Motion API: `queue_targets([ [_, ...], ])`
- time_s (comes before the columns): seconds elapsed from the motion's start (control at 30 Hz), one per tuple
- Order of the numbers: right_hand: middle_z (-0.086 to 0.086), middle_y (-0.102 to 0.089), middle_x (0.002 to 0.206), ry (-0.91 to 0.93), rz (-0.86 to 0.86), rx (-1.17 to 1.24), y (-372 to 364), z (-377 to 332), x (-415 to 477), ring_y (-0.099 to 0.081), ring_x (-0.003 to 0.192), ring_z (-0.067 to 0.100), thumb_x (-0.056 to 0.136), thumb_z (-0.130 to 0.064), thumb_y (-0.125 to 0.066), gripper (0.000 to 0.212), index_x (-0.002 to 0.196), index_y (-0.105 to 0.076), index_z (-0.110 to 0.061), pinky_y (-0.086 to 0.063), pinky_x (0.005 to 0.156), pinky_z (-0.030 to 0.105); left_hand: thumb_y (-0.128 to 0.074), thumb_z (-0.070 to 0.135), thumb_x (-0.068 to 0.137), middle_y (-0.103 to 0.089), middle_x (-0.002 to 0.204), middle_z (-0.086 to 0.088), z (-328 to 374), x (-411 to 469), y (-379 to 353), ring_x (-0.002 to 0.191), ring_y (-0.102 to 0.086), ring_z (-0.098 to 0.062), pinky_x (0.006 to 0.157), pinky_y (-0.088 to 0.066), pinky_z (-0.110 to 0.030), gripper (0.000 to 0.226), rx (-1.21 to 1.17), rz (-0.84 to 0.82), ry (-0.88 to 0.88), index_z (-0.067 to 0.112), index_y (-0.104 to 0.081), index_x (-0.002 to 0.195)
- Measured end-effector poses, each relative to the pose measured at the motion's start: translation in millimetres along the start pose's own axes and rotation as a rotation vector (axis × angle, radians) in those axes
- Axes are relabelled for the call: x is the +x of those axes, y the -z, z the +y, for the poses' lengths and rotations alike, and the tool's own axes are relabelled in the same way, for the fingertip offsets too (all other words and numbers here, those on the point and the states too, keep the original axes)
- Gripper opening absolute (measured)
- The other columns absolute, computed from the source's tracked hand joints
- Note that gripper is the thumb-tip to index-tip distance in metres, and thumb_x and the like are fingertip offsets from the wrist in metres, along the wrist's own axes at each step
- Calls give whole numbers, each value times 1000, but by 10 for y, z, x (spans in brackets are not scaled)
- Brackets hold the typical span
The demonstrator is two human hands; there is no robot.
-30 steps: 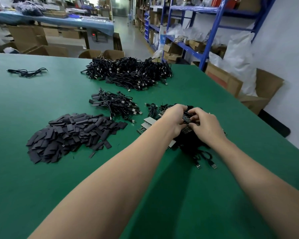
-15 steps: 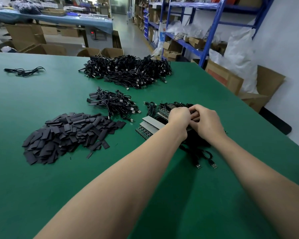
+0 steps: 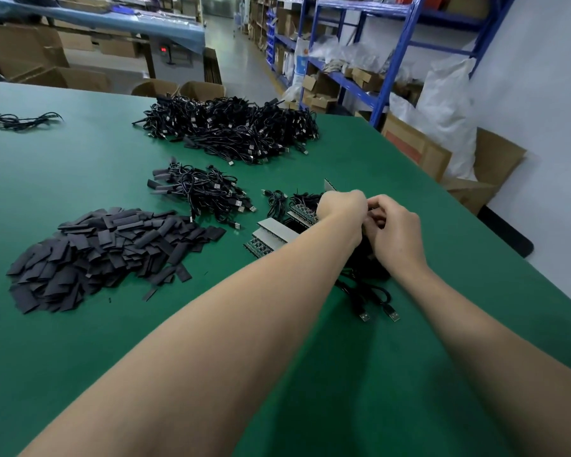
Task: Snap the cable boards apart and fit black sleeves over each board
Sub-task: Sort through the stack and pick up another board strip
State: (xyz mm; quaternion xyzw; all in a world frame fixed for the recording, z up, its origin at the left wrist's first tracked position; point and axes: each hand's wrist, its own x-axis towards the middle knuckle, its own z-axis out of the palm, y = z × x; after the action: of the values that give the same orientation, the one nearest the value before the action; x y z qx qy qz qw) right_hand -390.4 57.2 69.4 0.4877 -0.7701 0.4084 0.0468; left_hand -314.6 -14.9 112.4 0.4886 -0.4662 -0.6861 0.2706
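Note:
My left hand [image 3: 342, 207] and my right hand [image 3: 394, 230] are pressed together over a stack of joined cable boards [image 3: 271, 230] right of centre on the green table [image 3: 80, 341]. Both hands have curled fingers and grip a strip of boards between them; a pale corner of the board strip [image 3: 329, 185] sticks up behind my left hand, the rest is hidden. Black cables with USB plugs [image 3: 379, 310] trail from under my wrists. A heap of flat black sleeves [image 3: 103, 252] lies to the left.
A small pile of sleeved cables [image 3: 201, 189] sits beyond the sleeves, and a large cable pile [image 3: 231, 127] lies at the far edge. A loose cable [image 3: 20, 120] is far left. Blue shelving [image 3: 393, 51] and cardboard boxes [image 3: 442, 159] stand off the table's right.
Both hands have closed together over the boards and lifted slightly, and a pale board corner now shows behind my left hand. The piles on the table have not moved.

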Motion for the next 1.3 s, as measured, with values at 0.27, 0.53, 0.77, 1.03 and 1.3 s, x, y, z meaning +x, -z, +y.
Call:
queue_targets([
  [0.27, -17, -71, 88, -16, -10, 64, -6, 17, -182, -71, 86, 12, 95, -2, -62, 27, 97, -69, -28, -59, 79, 30, -47, 10, 102, -53, 87, -7, -37, 285, 67, 67, -49, -22, 57, -43, -26, 19, 400, -20, -85, 7, -51, 83],
  [0.53, 8, -61, 120, 253, -32, -202, -160, -80, -684, -50, 119, 25, 96, -18, -59, 26, 120, -60, -7, -44, 101, 39, -62, 4, 95, -51, 77, -3, 136, 215, -19, 79, -60, -24, 78, -55, -40, 42, -57, -15, -234, 22, -37, 66],
  [0.77, 0, -35, 165, 94, -323, -308, -221, -83, -641, -24, 155, 16, 106, -47, -45, 59, 156, -40, -16, -18, 126, 35, -65, 3, 97, -73, 108, -22, 809, -305, 351, 82, -78, -32, 76, -65, -38, 13, -258, -246, -361, -2, -63, 109],
  [1.03, 1, -56, 144, -10, -196, -67, -185, -234, -644, -47, 138, 20, 103, -28, -59, 36, 138, -59, -18, -36, 114, 35, -63, 7, 97, -65, 60, 7, 1295, -1026, 1508, 56, -64, -6, 58, -55, -18, 14, 170, -415, -674, 8, -57, 84],
  [1.3, -16, -65, 108, -32, -37, 255, 8, -813, -800, -61, 98, 2, 104, -20, -57, 22, 100, -61, -42, -48, 80, 20, -76, 28, 74, -54, 71, -32, 971, -1409, 2546, 51, -52, -24, 49, -40, -19, 62, 572, -610, -475, -23, -59, 104],
])
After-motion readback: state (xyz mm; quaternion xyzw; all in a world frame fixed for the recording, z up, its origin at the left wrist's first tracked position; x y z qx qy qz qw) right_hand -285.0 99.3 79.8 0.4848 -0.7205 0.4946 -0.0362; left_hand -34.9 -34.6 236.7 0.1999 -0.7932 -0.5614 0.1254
